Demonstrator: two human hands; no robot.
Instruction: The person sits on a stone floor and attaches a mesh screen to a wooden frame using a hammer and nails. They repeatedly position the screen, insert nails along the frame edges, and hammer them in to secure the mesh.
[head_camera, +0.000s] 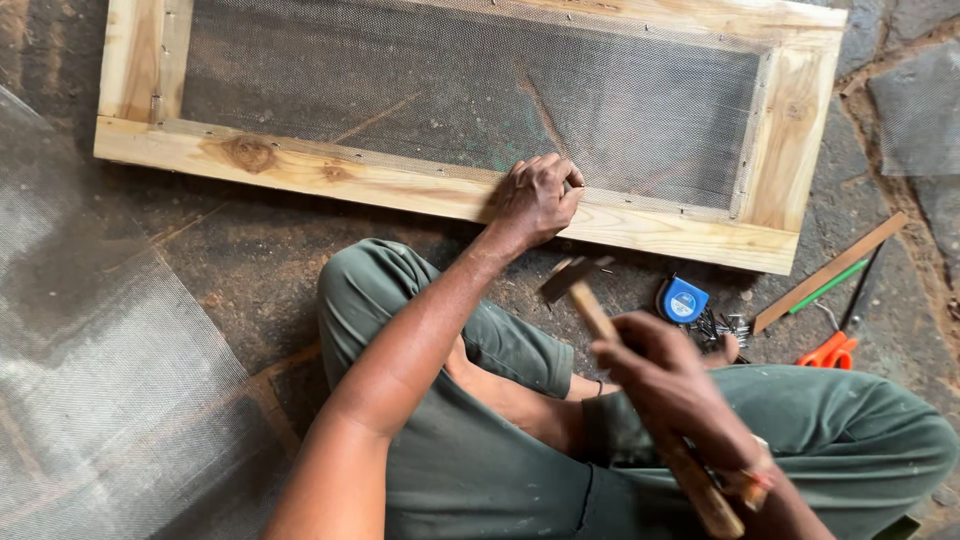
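Right hand (665, 375) holds hammer (600, 320), head pointing up-left toward frame (400, 185).

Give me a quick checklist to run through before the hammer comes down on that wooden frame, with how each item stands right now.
1. Hammer gripped: ok, the right hand is closed round the wooden handle, head raised above the floor.
2. Frame steadied: ok, the left hand presses on the lower rail of the wooden frame.
3. Nail in position: cannot tell, the left fingertips hide whatever sits at the rail's inner edge.
4. Fingers out of the strike spot: not ok, they rest right at the mesh edge.
5. Spare nails in reach: ok, a pile lies beside the blue tape measure.
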